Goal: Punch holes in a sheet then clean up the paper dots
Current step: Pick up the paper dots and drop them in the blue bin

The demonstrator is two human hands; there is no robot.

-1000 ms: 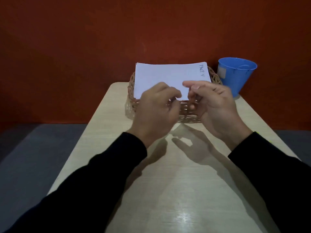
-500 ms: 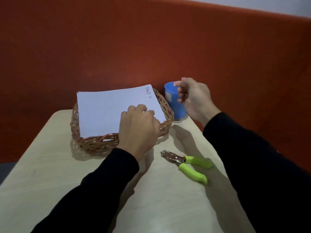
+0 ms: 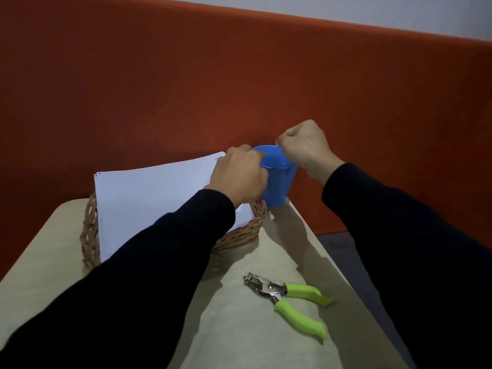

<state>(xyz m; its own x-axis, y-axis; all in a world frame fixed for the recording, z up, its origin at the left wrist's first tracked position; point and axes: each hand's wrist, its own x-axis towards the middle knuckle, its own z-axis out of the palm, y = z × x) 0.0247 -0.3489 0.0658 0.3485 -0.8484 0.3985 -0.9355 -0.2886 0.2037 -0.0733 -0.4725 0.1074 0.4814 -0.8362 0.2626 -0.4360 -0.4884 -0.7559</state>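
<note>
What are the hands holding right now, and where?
Left hand grips the blue bucket by its side wall; right hand is closed at its rim, contents unclear.

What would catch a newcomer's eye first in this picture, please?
Probably both hands meeting at the blue bucket at the table's far edge: the left hand against its side, the right hand closed above its rim. Next, the green-handled hole punch lying near the table's right edge.
</note>
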